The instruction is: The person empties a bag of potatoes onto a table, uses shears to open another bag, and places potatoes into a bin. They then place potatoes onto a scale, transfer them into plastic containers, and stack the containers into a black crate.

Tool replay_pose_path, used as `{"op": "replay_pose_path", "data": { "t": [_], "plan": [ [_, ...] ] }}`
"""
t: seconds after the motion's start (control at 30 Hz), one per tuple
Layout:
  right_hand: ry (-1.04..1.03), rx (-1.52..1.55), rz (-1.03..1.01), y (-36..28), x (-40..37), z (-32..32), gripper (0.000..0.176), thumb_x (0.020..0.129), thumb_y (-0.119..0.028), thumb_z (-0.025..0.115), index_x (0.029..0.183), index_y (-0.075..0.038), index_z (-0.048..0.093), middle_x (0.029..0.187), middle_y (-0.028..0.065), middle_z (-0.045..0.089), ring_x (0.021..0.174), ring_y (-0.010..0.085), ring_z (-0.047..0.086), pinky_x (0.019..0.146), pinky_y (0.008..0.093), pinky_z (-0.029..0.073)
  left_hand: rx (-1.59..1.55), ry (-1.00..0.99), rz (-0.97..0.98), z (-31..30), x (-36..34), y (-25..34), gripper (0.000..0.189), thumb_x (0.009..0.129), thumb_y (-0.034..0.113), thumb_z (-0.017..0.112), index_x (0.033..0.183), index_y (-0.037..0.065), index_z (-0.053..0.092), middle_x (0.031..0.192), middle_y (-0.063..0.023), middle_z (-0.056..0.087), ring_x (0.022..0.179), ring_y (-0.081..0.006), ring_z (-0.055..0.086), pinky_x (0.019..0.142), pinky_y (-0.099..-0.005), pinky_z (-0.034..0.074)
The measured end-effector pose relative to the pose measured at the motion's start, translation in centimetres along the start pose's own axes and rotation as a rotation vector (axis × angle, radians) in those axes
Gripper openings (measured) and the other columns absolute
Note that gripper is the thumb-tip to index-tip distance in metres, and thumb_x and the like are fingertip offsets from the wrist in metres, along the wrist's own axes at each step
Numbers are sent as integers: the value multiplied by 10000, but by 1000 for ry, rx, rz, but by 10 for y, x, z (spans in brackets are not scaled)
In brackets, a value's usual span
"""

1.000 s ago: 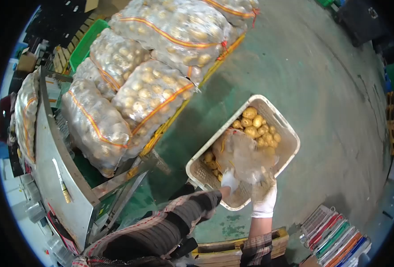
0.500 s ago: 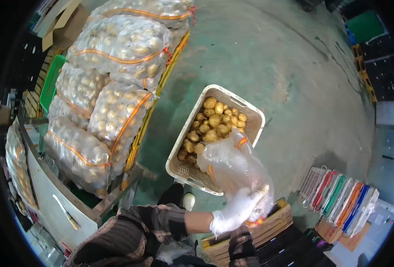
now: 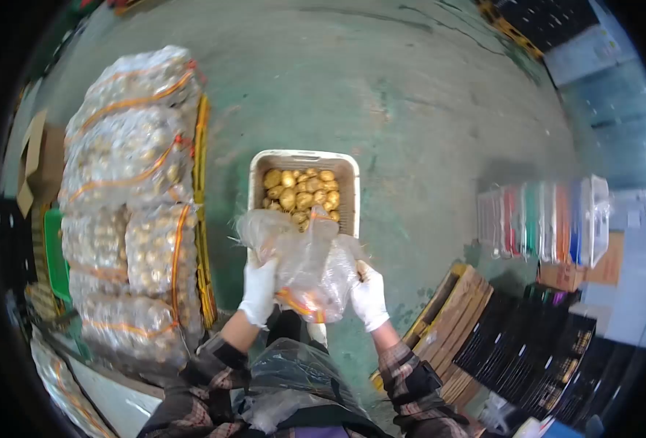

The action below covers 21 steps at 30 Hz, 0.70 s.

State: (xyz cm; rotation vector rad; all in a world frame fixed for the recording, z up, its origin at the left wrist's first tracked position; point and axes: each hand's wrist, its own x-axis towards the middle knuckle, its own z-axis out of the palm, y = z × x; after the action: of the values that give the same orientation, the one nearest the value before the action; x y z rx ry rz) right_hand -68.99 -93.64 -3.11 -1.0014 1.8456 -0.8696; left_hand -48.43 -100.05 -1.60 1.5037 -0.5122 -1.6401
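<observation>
A crumpled clear plastic mesh bag (image 3: 312,274) with orange-yellow stripes hangs between my two gloved hands. My left hand (image 3: 258,289) is closed on its left side, and my right hand (image 3: 369,296) grips its right side. The bag looks limp, with no potatoes visible inside. Just beyond it stands a white plastic crate (image 3: 351,186) on the floor. Potatoes (image 3: 302,191) lie in the crate, and the bag hides its near part.
On the left, several full bags of potatoes (image 3: 129,153) are stacked on a yellow-edged pallet (image 3: 202,182). A wooden pallet (image 3: 439,328) and black crates (image 3: 523,350) are at lower right. Coloured crates (image 3: 542,223) stand to the right.
The bag has been drawn back from over the crate toward my body. Both hands now hold it in front of me; my left hand was not plainly visible before. The view has turned.
</observation>
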Motion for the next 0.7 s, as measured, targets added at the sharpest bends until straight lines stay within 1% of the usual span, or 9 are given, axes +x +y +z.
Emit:
{"op": "replay_pose_path", "data": {
  "t": [0.07, 0.1, 0.2, 0.3, 0.43, 0.5, 0.57, 0.63, 0.7],
  "plan": [
    [-37, 241, -31, -103, -25, -24, 202, 869, 5, 530, 1042, 33, 631, 896, 41, 658, 825, 88, 553, 759, 252, 473, 152, 60, -76, -14, -6, 0, 457, 855, -15, 502, 1307, 1, 436, 1046, -86, 587, 857, -133, 575, 745, -254, 494],
    [-36, 380, -8, -128, -33, -34, 230, 859, 20, 506, 1053, 33, 629, 895, 39, 659, 828, 93, 553, 765, 256, 472, 191, -34, 100, -28, -3, -12, 423, 846, -24, 491, 1268, -3, 484, 1030, -92, 595, 853, -133, 582, 759, -261, 497],
    [-111, 499, -191, -120, -29, -52, 293, 822, 48, 461, 1064, 24, 625, 893, 54, 664, 827, 103, 559, 763, 271, 476, 160, -101, 119, -6, -25, 22, 290, 859, -9, 472, 1124, -16, 587, 983, -65, 608, 863, -129, 564, 797, -244, 466],
    [-211, -270, -12, -60, -26, -55, 323, 821, 49, 484, 1121, 57, 603, 997, 143, 680, 879, 140, 609, 796, 277, 485, 391, -24, 373, 11, -36, 47, 184, 892, 12, 490, 1023, -22, 615, 944, -61, 615, 864, -124, 554, 812, -258, 459],
    [-242, 353, -182, -163, -73, -110, 348, 823, -46, 620, 1153, 61, 593, 987, 200, 664, 909, 194, 637, 824, 272, 489, 269, -81, 566, 31, -64, 72, 154, 950, 50, 493, 1043, -15, 598, 978, -51, 601, 897, -143, 543, 851, -266, 435],
    [-141, 586, -192, -148, -71, -108, 278, 815, 18, 571, 1087, 68, 609, 1020, 132, 671, 930, 158, 609, 811, 312, 489, 424, -68, 623, 54, -87, 75, 146, 949, 31, 487, 1049, -13, 583, 964, -51, 588, 883, -125, 538, 816, -251, 444],
    [144, 240, -363, -55, -63, -65, 327, 818, 20, 535, 1137, 25, 608, 1102, 170, 646, 986, 204, 612, 839, 340, 485, 523, -114, 679, 68, -107, 70, 142, 944, 18, 484, 1045, -12, 579, 941, -54, 583, 875, -120, 536, 789, -248, 448],
    [-32, 253, -90, -80, -88, -78, 315, 824, 1, 516, 1120, -16, 624, 1117, 192, 627, 1001, 248, 610, 842, 351, 481, 577, -339, 509, 89, -143, 65, 141, 940, 18, 482, 1038, -21, 575, 951, -67, 590, 891, -131, 540, 779, -263, 451],
    [76, 220, -310, -44, -96, -45, 299, 810, 31, 458, 1076, -10, 587, 870, 209, 612, 805, 303, 595, 711, 378, 481, 626, -605, 355, 94, -159, 32, 157, 943, 61, 489, 1045, -32, 564, 942, -92, 613, 839, -140, 558, 729, -266, 453]
  ]
}}
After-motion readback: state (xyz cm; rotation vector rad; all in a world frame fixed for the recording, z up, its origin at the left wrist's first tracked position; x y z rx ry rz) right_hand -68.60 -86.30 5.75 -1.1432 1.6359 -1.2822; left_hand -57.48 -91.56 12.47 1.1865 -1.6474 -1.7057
